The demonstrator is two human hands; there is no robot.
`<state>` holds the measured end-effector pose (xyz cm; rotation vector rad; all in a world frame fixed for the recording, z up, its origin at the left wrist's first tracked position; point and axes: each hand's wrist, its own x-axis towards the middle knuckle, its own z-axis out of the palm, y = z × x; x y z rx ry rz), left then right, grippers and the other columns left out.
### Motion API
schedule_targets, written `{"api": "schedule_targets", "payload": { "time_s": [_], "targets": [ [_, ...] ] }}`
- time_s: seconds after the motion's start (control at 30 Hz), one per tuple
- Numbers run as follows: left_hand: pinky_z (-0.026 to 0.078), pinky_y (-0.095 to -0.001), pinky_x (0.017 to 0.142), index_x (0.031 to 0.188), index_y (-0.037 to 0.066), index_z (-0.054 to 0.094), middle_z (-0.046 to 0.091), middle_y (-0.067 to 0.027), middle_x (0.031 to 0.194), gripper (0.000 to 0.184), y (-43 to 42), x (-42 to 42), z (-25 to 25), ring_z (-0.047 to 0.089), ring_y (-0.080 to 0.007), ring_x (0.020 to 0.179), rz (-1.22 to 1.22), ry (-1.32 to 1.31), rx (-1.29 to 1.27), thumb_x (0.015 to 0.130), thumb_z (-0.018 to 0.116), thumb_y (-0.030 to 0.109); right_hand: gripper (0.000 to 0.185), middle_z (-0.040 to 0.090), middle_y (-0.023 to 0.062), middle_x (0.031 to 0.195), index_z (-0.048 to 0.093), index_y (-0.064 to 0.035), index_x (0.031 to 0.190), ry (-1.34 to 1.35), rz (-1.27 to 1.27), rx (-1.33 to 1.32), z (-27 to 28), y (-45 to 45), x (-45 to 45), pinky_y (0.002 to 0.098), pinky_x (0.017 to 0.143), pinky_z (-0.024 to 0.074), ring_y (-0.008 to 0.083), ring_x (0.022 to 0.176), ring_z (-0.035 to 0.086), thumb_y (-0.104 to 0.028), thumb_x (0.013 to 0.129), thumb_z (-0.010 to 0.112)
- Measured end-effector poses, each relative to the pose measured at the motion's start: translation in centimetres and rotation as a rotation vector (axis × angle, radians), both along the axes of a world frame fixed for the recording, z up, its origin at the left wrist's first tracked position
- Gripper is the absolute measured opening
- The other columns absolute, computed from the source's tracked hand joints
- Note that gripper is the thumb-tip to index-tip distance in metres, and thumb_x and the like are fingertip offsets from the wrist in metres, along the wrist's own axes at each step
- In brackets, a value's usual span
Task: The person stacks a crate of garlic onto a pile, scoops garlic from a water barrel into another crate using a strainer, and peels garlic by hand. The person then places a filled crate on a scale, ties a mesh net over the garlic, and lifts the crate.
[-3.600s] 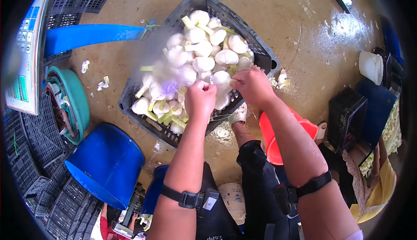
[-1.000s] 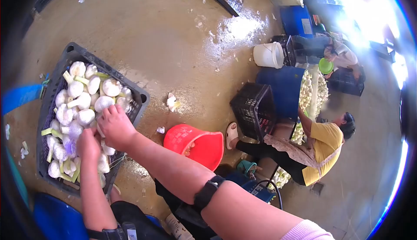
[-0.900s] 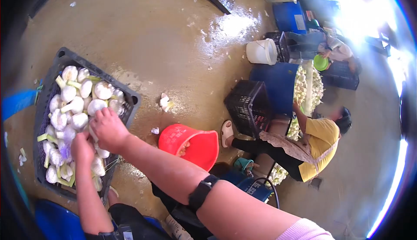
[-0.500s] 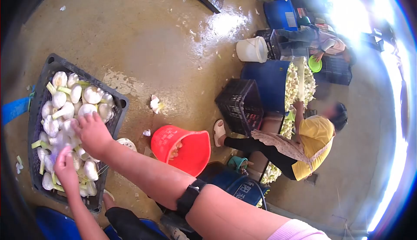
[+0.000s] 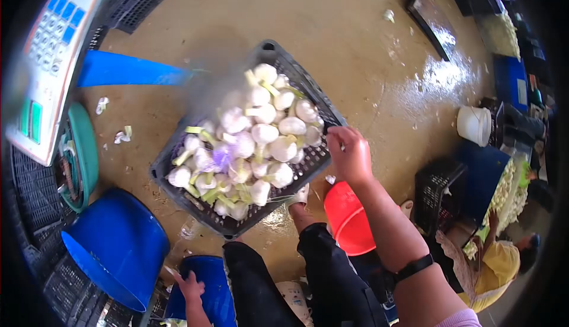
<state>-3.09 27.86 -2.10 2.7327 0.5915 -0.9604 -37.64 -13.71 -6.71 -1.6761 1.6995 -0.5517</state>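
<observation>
A black plastic crate [image 5: 283, 61] of garlic bulbs [image 5: 264, 132] with trimmed green stems sits in the middle of the head view. A purple, net-like scrap [image 5: 223, 157] lies among the bulbs. At the crate's right edge is my right hand [image 5: 353, 155], its fingers curled in beside the rim. Whether they grip the rim or something small is hidden. My left hand [image 5: 191, 291] is low on the left, away from the crate and over a blue bucket [image 5: 204, 268]. Its fingers are apart, and no held thing is plain.
A scale display [image 5: 50, 60] on a blue post [image 5: 130, 69] stands left of the crate. Below are a teal basin [image 5: 83, 149] and a large blue tub [image 5: 118, 244]. A red bucket [image 5: 349, 220] is right of my legs. A person in yellow [image 5: 501, 268] works far right.
My view has swung left, bringing the scale display into sight. Both hands have left the garlic: the right to the crate's edge, the left down toward the blue bucket.
</observation>
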Motion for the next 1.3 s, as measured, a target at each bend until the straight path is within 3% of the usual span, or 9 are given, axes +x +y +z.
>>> {"api": "schedule_targets", "payload": {
  "time_s": [0.17, 0.3, 0.53, 0.63, 0.77, 0.87, 1.0, 1.13, 1.3],
  "targets": [
    [0.04, -0.0312, 0.039, 0.09, 0.002, 0.06, 0.061, -0.0114, 0.075, 0.023, 11.0, 2.2, -2.8, 0.054, -0.0183, 0.051, 0.337, -0.051, 0.09, 0.087, 0.05, 0.022, 0.012, 0.062, 0.0114, 0.082, 0.064, -0.0061, 0.081, -0.004, 0.475, 0.286, -0.2, 1.4, 3.6, 0.0386, 0.068, 0.0495, 0.0306, 0.079, 0.061, -0.017, 0.077, 0.06],
    [0.05, -0.0315, 0.069, 0.098, -0.004, 0.059, 0.065, -0.0142, 0.09, 0.026, 5.4, -0.8, -7.3, 0.062, -0.02, 0.076, -0.227, -0.2, -0.206, 0.083, 0.057, 0.017, 0.02, 0.061, 0.0108, 0.084, 0.06, -0.0083, 0.086, 0.201, 0.77, 0.23, -1.1, 4.0, 6.9, 0.0397, 0.066, 0.0504, 0.029, 0.078, 0.061, -0.027, 0.079, 0.058],
    [0.041, -0.0321, 0.092, 0.112, -0.005, 0.051, 0.058, -0.0177, 0.111, 0.035, -13.6, -6.6, -5.1, 0.055, -0.0224, 0.106, -0.194, -0.145, -0.634, 0.083, 0.059, 0.013, 0.017, 0.061, 0.0157, 0.074, 0.059, -0.0074, 0.079, 0.366, 0.497, 0.248, -3.7, 3.3, 10.6, 0.0443, 0.063, 0.049, 0.0339, 0.068, 0.061, -0.023, 0.079, 0.054],
    [0.04, -0.0315, 0.092, 0.115, -0.004, 0.048, 0.056, -0.0157, 0.112, 0.038, -14.6, -5.8, -6.8, 0.053, -0.0206, 0.105, -0.046, -0.259, -0.708, 0.084, 0.059, 0.015, 0.02, 0.06, 0.0193, 0.071, 0.064, -0.0063, 0.075, 0.27, 0.51, 0.423, 0.6, 0.5, 9.2, 0.0423, 0.061, 0.048, 0.035, 0.069, 0.061, -0.025, 0.076, 0.057],
    [0.041, -0.0308, 0.088, 0.118, -0.004, 0.045, 0.053, -0.0126, 0.109, 0.042, -15.3, -2.3, -8.3, 0.053, -0.0193, 0.099, 0.099, -0.382, -0.634, 0.084, 0.06, 0.017, 0.015, 0.06, 0.0198, 0.068, 0.062, 0.0007, 0.08, 0.062, -0.019, -0.012, 1.1, -4.9, 4.9, 0.0339, 0.058, 0.047, 0.0218, 0.058, 0.059, -0.013, 0.082, 0.057],
    [0.042, -0.0298, 0.083, 0.117, -0.004, 0.047, 0.054, -0.0093, 0.1, 0.042, -13.1, -1.0, -9.7, 0.052, -0.0184, 0.094, 0.13, -0.483, -0.502, 0.084, 0.061, 0.017, 0.031, 0.058, 0.0083, 0.085, 0.054, -0.0005, 0.111, 0.019, -0.154, 0.01, -1.6, -9.5, 1.1, 0.0276, 0.066, 0.0468, 0.0146, 0.074, 0.056, -0.009, 0.083, 0.061],
    [0.043, -0.0304, 0.082, 0.109, -0.003, 0.053, 0.058, -0.0101, 0.091, 0.036, -12.5, -1.8, -10.6, 0.055, -0.0203, 0.091, 0.262, -0.481, -0.596, 0.083, 0.061, 0.02, 0.048, 0.059, 0.0147, 0.1, 0.049, 0.0002, 0.118, 0.17, -0.012, -0.11, -7.7, -11.2, -0.3, 0.0321, 0.07, 0.0481, 0.0196, 0.079, 0.059, -0.024, 0.08, 0.067],
    [0.046, -0.0309, 0.075, 0.095, -0.002, 0.059, 0.064, -0.0135, 0.091, 0.032, -17.9, -1.7, -10.5, 0.061, -0.017, 0.082, 0.243, 0.055, -0.845, 0.082, 0.06, 0.027, 0.041, 0.063, 0.0151, 0.087, 0.058, 0.0016, 0.101, 0.126, 0.12, 0.184, -7.3, -10.7, 3.2, 0.0344, 0.067, 0.0478, 0.022, 0.073, 0.061, -0.033, 0.08, 0.064],
    [0.049, -0.0363, 0.055, 0.082, -0.006, 0.059, 0.064, -0.0136, 0.066, 0.036, -19.5, -2.2, -14.1, 0.063, -0.0226, 0.058, 0.019, -0.138, -0.554, 0.08, 0.064, 0.03, 0.039, 0.062, 0.012, 0.061, 0.063, 0.0024, 0.079, 0.194, 0.046, 0.365, -8.1, -11.1, 3.4, 0.0372, 0.059, 0.0469, 0.0234, 0.058, 0.061, -0.037, 0.079, 0.062]
  ]
}}
